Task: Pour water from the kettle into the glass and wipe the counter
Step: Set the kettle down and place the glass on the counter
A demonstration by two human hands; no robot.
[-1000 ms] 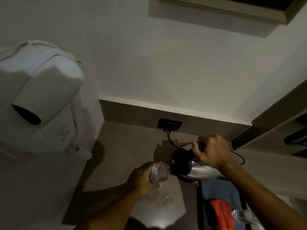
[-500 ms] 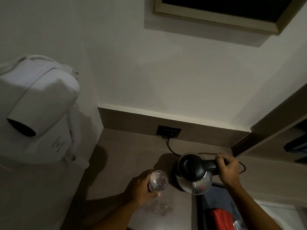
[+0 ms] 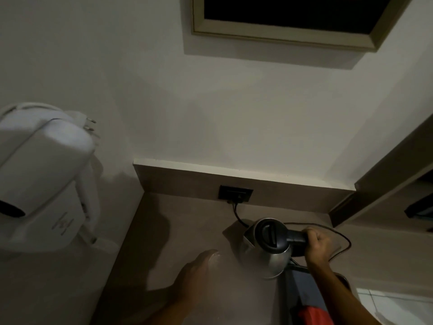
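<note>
We see the kettle (image 3: 267, 249) standing upright on the counter (image 3: 187, 221), at the right side near the back. Our right hand (image 3: 316, 245) is wrapped tight around its black handle (image 3: 296, 239). The hand is on the right side of the kettle, touching only the handle. The handle sticks out to the right, and the spout (image 3: 248, 235) points to the left, so the kettle's long line from spout to handle runs left to right. Its black lid (image 3: 269, 234) faces up at us and looks shut. The shiny silver body shows below the lid.

Our left hand (image 3: 196, 275) is on the left of the kettle, a little nearer to us, and it does not touch the kettle. It is blurry. It seems to curl around the glass (image 3: 214, 256), which shows only as a pale smear at the fingertips. We cannot tell how tightly it holds. The glass sits just left of the kettle, on the spout side, between the two hands.

A black cord (image 3: 236, 213) runs from the socket (image 3: 235, 193) on the back wall toward the kettle. A red cloth (image 3: 315, 315) lies on a dark tray (image 3: 302, 289) at the bottom right, under our right arm. A white box (image 3: 39, 181) hangs on the left wall.
</note>
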